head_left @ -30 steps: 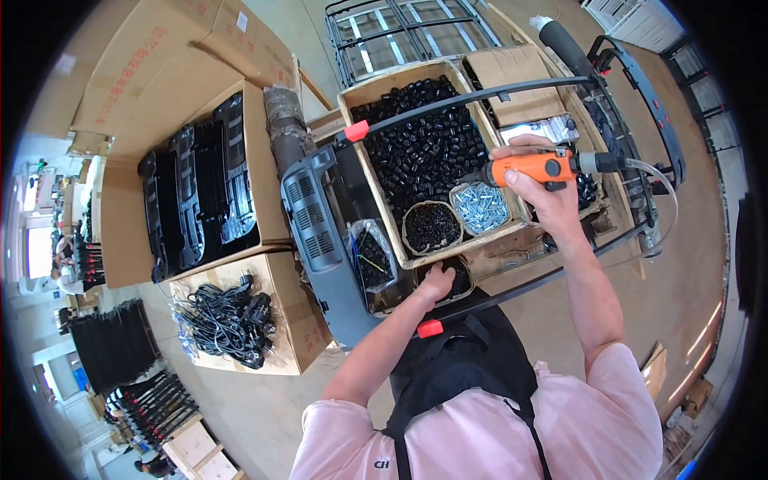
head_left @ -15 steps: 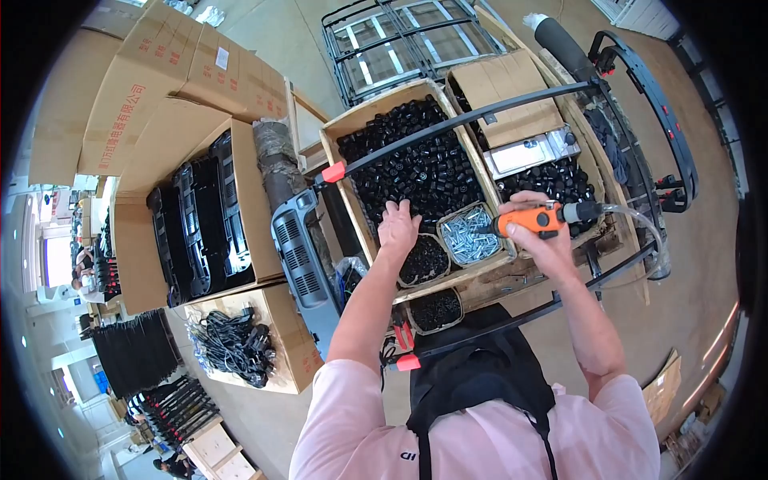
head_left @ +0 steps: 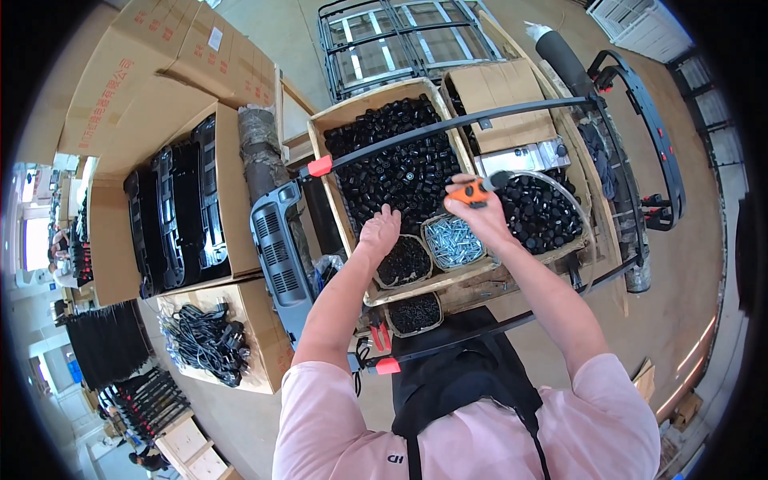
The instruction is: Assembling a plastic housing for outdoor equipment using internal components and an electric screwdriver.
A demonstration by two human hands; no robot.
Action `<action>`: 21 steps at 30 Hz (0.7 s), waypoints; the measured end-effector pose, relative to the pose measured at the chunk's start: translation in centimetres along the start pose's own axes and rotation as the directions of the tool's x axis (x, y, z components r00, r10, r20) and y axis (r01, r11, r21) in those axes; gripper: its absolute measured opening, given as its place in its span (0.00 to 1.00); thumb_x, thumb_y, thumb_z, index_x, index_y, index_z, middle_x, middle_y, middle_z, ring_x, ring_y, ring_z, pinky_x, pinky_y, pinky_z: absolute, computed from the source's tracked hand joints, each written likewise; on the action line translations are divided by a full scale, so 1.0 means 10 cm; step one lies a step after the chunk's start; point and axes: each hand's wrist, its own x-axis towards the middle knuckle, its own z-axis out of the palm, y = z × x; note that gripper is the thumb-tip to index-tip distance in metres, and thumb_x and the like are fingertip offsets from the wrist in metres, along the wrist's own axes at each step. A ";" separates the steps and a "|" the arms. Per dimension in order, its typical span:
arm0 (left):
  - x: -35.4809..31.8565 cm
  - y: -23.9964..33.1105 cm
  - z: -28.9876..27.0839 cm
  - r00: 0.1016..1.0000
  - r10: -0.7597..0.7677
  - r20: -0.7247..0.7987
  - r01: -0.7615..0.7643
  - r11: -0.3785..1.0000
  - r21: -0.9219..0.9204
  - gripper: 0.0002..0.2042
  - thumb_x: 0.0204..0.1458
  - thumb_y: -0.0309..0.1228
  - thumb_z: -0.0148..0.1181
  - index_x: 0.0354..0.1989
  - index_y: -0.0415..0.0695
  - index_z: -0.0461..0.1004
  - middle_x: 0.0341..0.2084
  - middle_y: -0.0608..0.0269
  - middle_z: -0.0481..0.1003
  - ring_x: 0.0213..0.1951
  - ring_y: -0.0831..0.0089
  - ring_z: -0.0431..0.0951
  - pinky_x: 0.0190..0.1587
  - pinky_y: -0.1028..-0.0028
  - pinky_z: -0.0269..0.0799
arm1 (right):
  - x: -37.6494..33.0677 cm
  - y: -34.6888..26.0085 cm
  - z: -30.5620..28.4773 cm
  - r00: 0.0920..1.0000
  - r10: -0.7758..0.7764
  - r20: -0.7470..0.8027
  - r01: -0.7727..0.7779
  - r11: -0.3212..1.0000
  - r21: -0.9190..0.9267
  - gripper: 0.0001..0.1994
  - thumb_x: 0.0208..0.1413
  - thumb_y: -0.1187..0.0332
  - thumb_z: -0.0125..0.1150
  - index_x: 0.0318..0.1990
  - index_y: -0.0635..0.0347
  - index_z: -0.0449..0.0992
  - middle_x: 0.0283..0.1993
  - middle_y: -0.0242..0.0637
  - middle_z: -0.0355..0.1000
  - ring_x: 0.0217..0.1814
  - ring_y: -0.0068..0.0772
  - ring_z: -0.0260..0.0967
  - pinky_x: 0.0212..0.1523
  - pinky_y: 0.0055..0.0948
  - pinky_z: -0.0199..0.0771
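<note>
Seemingly a fastening job is under way, at the stage of picking up parts: from the head view, the left hand [head_left: 379,230] reaches, fingers loosely spread and holding nothing that shows, over the large cardboard box of black plastic caps [head_left: 398,164], just above the small basket of dark screws [head_left: 404,260]. The right hand [head_left: 475,210] is closed around an orange power screwdriver [head_left: 472,191], held near the long black bar [head_left: 456,128] with an orange end cap that lies across the box tops. By my judgement, the next move calls for a careful pinch of one small piece from a crowded heap while the driver is kept steady and clear of the bar. Beside the dark screws sits a basket of silvery screws [head_left: 453,240], and another basket of dark fasteners [head_left: 414,313] stands lower, toward the person. To the right a round tub [head_left: 576,240] holds more black caps. Further left, an open carton holds black moulded panels [head_left: 180,208] stacked on edge, and a lower carton holds coiled black cables [head_left: 204,340]. A grey grille panel [head_left: 276,240] leans between the cartons.
</note>
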 end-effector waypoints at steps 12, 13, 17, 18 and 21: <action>-0.03 0.03 0.02 0.989 -0.098 -0.109 0.098 0.995 -0.007 0.06 0.63 0.27 0.54 0.45 0.43 0.74 0.46 0.51 0.75 0.43 0.59 0.85 0.41 0.63 0.85 | 0.75 0.41 0.26 0.978 0.208 0.017 -0.144 0.729 -0.669 0.21 0.56 0.63 0.72 0.54 0.62 0.78 0.47 0.43 0.81 0.50 0.41 0.80 0.55 0.36 0.78; -0.03 0.03 0.04 0.990 -0.113 -0.082 0.114 0.994 0.000 0.07 0.63 0.28 0.53 0.45 0.43 0.74 0.45 0.51 0.75 0.42 0.60 0.85 0.41 0.64 0.85 | 0.68 0.32 0.27 0.923 0.383 0.028 -0.250 0.653 -0.715 0.18 0.56 0.65 0.69 0.52 0.63 0.79 0.48 0.45 0.81 0.51 0.44 0.81 0.54 0.40 0.80; 0.02 0.06 -0.03 0.988 -0.154 -0.023 0.154 0.988 -0.022 0.08 0.65 0.29 0.52 0.47 0.43 0.75 0.46 0.51 0.77 0.42 0.61 0.86 0.41 0.65 0.84 | 0.24 0.53 0.00 0.913 0.326 0.245 0.155 0.277 -0.948 0.12 0.55 0.70 0.63 0.46 0.64 0.82 0.48 0.48 0.81 0.48 0.50 0.82 0.49 0.49 0.83; 0.02 0.04 -0.01 0.988 -0.151 -0.030 0.150 0.988 -0.024 0.08 0.65 0.29 0.52 0.47 0.43 0.75 0.46 0.51 0.77 0.42 0.61 0.86 0.41 0.65 0.84 | 0.09 0.62 -0.04 0.917 0.254 0.308 0.276 0.152 -0.949 0.12 0.55 0.72 0.61 0.46 0.63 0.82 0.48 0.48 0.80 0.49 0.51 0.81 0.51 0.49 0.82; -0.02 -0.08 0.04 0.992 -0.103 -0.071 0.104 0.995 0.001 0.09 0.67 0.29 0.50 0.51 0.42 0.73 0.47 0.49 0.77 0.41 0.60 0.87 0.41 0.64 0.84 | -0.18 0.77 0.00 0.898 0.126 0.422 0.424 0.014 -0.905 0.12 0.55 0.75 0.58 0.45 0.62 0.81 0.48 0.48 0.78 0.53 0.52 0.79 0.55 0.48 0.81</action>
